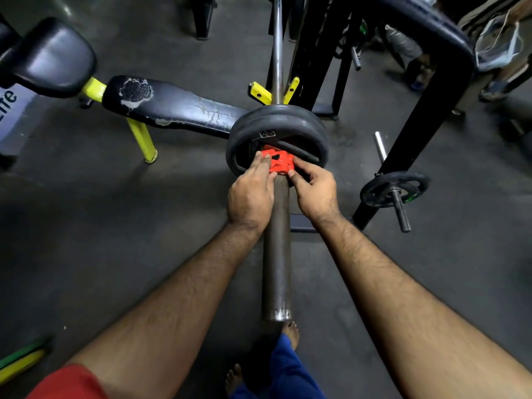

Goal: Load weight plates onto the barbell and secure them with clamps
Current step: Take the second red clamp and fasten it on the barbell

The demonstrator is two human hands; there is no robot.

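The red clamp [277,162] is seen on the barbell [277,240] just at 6 o'clock of the weight plates [276,122], and appears pressed against the outer plate; its underside is hidden by the sleeve. It is grasped from both sides: the left hand [250,197] has its fingers [260,162] laid over the clamp's 9 o'clock side, thumb pinching beneath, and the right hand [315,191] pinches the 3 o'clock side with curled fingers. A label reading "2.5" [267,134] can be made out on the outer plate. How many plates are stacked cannot be told with certainty. At 9 o'clock a worn black bench [172,106] is cut off by the edge, beside partial lettering "ife" [8,100]. At 3 o'clock a small plate [394,189] is seen on a short bar.
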